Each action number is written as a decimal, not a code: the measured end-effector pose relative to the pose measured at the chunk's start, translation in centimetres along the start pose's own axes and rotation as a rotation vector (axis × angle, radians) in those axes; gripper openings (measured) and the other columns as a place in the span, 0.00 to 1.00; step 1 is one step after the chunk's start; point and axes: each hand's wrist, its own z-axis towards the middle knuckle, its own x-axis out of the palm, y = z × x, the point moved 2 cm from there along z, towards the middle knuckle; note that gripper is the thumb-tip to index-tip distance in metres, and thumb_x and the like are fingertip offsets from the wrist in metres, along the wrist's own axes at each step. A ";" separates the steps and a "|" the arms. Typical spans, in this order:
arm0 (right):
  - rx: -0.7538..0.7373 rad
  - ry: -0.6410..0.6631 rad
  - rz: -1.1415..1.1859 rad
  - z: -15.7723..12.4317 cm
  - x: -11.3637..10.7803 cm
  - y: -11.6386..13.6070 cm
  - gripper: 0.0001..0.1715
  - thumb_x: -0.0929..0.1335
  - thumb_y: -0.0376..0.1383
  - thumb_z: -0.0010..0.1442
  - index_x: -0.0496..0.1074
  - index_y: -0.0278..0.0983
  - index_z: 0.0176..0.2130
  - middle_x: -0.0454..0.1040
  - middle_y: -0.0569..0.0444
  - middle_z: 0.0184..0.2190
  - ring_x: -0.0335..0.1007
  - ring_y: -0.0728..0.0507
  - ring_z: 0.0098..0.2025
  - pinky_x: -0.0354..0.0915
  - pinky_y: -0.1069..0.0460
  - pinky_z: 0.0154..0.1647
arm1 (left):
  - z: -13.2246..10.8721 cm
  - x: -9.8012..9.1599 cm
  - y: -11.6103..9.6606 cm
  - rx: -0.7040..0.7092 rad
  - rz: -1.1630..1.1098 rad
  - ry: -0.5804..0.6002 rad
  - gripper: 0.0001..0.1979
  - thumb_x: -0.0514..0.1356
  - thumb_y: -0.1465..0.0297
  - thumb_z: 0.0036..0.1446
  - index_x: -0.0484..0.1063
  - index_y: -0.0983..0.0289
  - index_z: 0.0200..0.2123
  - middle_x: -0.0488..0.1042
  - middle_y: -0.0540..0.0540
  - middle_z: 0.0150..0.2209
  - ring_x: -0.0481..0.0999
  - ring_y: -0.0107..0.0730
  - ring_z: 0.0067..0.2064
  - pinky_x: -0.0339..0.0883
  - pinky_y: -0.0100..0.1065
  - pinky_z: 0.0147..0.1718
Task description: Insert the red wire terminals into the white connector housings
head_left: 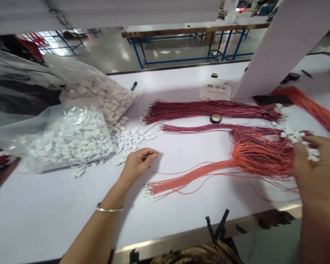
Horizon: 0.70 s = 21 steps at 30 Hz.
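Observation:
My left hand [139,161] rests on the white table [44,212] with its fingers curled in, just right of a loose pile of small white plastic connectors [130,141]. Nothing is visible inside it. My right hand [317,167] is raised at the right edge, blurred, fingers closed around the end of a bundle of orange wires [236,163] fitted with white connectors [298,137]. The orange bundle's free metal-tipped ends [150,190] lie near my left wrist. Dark red wire bundles [209,109] lie farther back.
Two clear plastic bags of white connectors [71,139] sit at the left. A roll of black tape [215,118], a white packet [216,90], a black pen [133,85] and a leaning white board [277,47] stand behind. More orange wires [316,108] lie at far right.

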 end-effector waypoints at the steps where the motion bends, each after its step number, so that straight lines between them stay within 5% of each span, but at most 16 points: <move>1: -0.129 0.063 0.119 0.1 0.5 2.9 0.13 0.64 0.41 0.67 0.74 0.40 0.46 0.78 0.46 0.40 0.74 0.36 0.44 0.66 0.43 0.43 | 0.1 -0.3 0.0 -0.003 0.003 -0.022 0.11 0.62 0.63 0.53 0.78 0.64 0.35 0.70 0.47 0.19 0.67 0.27 0.21 0.60 0.29 0.22; 5: -0.756 0.414 0.489 -1.7 3.2 15.4 0.09 0.64 0.29 0.64 0.74 0.36 0.35 0.78 0.52 0.32 0.71 0.45 0.35 0.62 0.49 0.41 | 0.2 -1.7 0.1 0.036 0.077 -0.116 0.12 0.61 0.62 0.56 0.78 0.65 0.37 0.72 0.49 0.21 0.69 0.28 0.22 0.61 0.29 0.24; 9: -1.069 0.727 0.354 -3.4 4.3 23.5 0.08 0.66 0.25 0.59 0.72 0.34 0.31 0.74 0.50 0.29 0.68 0.43 0.33 0.57 0.45 0.42 | 0.2 -4.3 -0.1 0.152 0.317 -0.290 0.11 0.59 0.65 0.58 0.78 0.62 0.38 0.76 0.51 0.27 0.72 0.30 0.26 0.65 0.32 0.28; 12: -1.224 0.828 0.213 -3.7 4.1 26.2 0.08 0.66 0.24 0.57 0.74 0.32 0.31 0.73 0.47 0.29 0.68 0.42 0.33 0.55 0.42 0.46 | 0.3 -5.7 0.1 0.194 0.574 -0.361 0.10 0.57 0.67 0.60 0.79 0.61 0.36 0.79 0.54 0.36 0.75 0.35 0.33 0.66 0.34 0.32; 16: -1.324 0.879 0.166 -3.6 4.2 27.6 0.10 0.65 0.22 0.56 0.74 0.32 0.30 0.73 0.46 0.27 0.68 0.42 0.31 0.54 0.43 0.45 | 0.7 -5.4 0.6 0.275 0.772 -0.264 0.11 0.57 0.70 0.60 0.80 0.61 0.39 0.79 0.58 0.41 0.75 0.44 0.44 0.68 0.41 0.41; 18: -1.273 0.894 0.184 -3.5 4.9 27.6 0.09 0.66 0.22 0.55 0.74 0.32 0.31 0.74 0.46 0.28 0.68 0.42 0.32 0.55 0.44 0.44 | 1.0 -4.9 0.9 0.287 0.861 -0.219 0.12 0.57 0.71 0.60 0.79 0.62 0.42 0.78 0.60 0.43 0.74 0.48 0.46 0.67 0.47 0.45; 21: -0.993 0.917 0.276 -3.3 6.1 26.9 0.09 0.65 0.25 0.58 0.73 0.34 0.32 0.75 0.48 0.30 0.69 0.44 0.34 0.55 0.48 0.40 | 1.3 -4.2 1.3 0.248 0.928 -0.232 0.15 0.56 0.71 0.61 0.77 0.64 0.48 0.77 0.63 0.46 0.73 0.51 0.48 0.66 0.50 0.46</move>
